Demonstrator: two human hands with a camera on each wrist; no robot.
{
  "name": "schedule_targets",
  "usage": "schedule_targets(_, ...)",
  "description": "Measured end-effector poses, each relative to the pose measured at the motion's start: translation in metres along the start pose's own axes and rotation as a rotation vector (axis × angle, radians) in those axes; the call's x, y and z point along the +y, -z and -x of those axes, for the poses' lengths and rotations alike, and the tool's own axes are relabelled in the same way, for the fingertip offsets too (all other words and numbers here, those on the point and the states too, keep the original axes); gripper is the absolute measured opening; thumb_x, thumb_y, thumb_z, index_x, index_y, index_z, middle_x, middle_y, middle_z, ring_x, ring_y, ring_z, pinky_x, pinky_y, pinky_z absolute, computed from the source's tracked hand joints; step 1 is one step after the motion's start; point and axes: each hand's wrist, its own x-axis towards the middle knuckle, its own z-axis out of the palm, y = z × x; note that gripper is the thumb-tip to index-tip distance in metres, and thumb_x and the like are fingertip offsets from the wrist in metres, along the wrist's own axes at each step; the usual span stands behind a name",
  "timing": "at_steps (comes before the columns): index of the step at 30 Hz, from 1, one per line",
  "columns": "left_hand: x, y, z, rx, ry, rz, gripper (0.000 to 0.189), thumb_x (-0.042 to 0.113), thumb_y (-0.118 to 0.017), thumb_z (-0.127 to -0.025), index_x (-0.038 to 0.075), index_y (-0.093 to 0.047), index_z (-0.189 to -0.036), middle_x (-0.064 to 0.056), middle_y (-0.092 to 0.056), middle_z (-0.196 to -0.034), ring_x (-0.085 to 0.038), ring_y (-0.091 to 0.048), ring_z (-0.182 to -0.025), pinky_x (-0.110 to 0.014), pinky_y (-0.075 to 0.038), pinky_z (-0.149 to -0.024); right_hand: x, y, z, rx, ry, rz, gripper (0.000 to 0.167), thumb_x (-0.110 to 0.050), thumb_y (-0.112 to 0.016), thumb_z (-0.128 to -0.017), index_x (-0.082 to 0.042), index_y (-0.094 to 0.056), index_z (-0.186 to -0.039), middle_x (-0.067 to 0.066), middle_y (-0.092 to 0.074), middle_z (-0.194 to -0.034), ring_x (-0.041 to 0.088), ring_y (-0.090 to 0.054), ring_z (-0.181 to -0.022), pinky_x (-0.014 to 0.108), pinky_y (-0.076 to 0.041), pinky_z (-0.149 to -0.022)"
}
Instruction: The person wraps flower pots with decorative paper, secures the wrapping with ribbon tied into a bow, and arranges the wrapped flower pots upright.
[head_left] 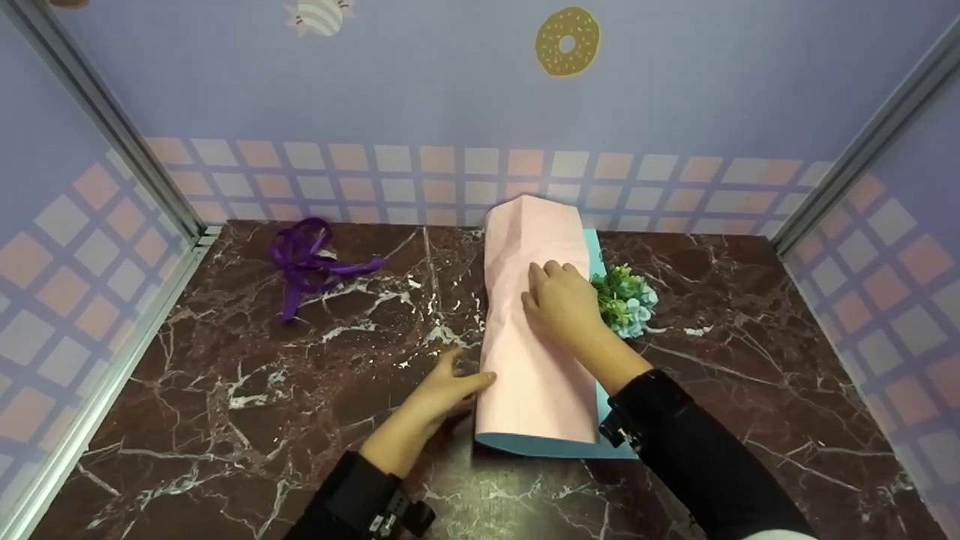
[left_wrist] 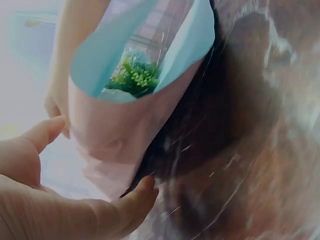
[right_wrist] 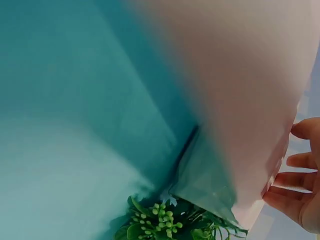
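Observation:
A sheet of wrapping paper (head_left: 536,360), pink outside and blue inside, is folded over from the left. Its blue lower layer shows at the right. A bunch of pale blue flowers with green leaves (head_left: 628,300) pokes out at the right. In the left wrist view, greenery (left_wrist: 135,77) shows inside the rolled paper. My right hand (head_left: 562,300) rests on the pink flap, fingertips pressing it from outside; in the right wrist view its fingers (right_wrist: 290,185) lie along the paper. At the folded left edge is my left hand (head_left: 442,390), thumb and fingers spread, thumb tip at the paper.
A loose purple ribbon (head_left: 304,262) lies at the back left of the brown marbled tabletop (head_left: 360,315). Patterned walls (head_left: 420,97) enclose the back and both sides, with metal rails (head_left: 112,90) at the corners.

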Motion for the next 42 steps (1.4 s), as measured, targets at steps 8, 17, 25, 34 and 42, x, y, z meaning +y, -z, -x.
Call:
schedule_targets(8,-0.011,-0.007,-0.017,-0.067,0.083,0.194,0.08,0.019,-0.065,-0.092,-0.01,-0.016,-0.149,-0.034,-0.038,-0.138,-0.04,-0.053,-0.115,-0.049,-0.046,-0.098,-0.003,0.001,-0.002,0.002,-0.002,0.027,0.033,-0.034,-0.056,-0.096,-0.001,-0.064,-0.097,0.016,-0.057,-0.097,0.034,-0.053,-0.085,0.044,-0.048,-0.077)
schedule_targets(17,-0.018,0.006,-0.039,-0.013,0.131,0.337,0.059,0.023,-0.058,-0.096,-0.003,-0.034,-0.143,-0.025,-0.05,-0.126,-0.029,-0.057,-0.101,-0.043,-0.049,-0.09,-0.004,0.0,0.0,0.046,-0.025,0.07,0.031,-0.029,-0.058,-0.095,0.001,-0.064,-0.091,0.016,-0.059,-0.092,0.034,-0.056,-0.077,0.045,-0.051,-0.068)
schedule_targets(25,-0.018,0.016,-0.046,-0.057,0.151,0.363,0.054,0.022,-0.058,-0.097,-0.004,-0.035,-0.139,-0.026,-0.053,-0.123,-0.032,-0.061,-0.097,-0.045,-0.052,-0.091,-0.004,0.0,0.0,0.041,-0.035,0.045,0.027,-0.026,-0.06,-0.093,0.0,-0.065,-0.089,0.016,-0.06,-0.093,0.034,-0.057,-0.077,0.045,-0.051,-0.068)
schedule_targets(34,-0.019,-0.008,-0.03,-0.266,0.128,0.121,0.064,0.005,-0.075,-0.08,-0.014,-0.04,-0.13,-0.024,-0.063,-0.11,-0.035,-0.066,-0.097,-0.045,-0.056,-0.084,0.0,0.003,-0.004,-0.006,-0.056,0.014,0.026,-0.027,-0.057,-0.094,-0.003,-0.062,-0.086,0.016,-0.059,-0.097,0.034,-0.054,-0.084,0.046,-0.05,-0.073)
schedule_targets(42,-0.02,-0.006,-0.011,-0.254,0.095,-0.066,0.034,0.019,-0.07,-0.081,-0.007,-0.064,-0.101,-0.016,-0.071,-0.087,-0.026,-0.07,-0.073,-0.038,-0.059,-0.066,0.003,0.003,-0.001,0.024,-0.027,-0.037,0.024,-0.024,-0.057,-0.093,-0.008,-0.055,-0.076,0.013,-0.06,-0.096,0.034,-0.054,-0.082,0.045,-0.049,-0.072)
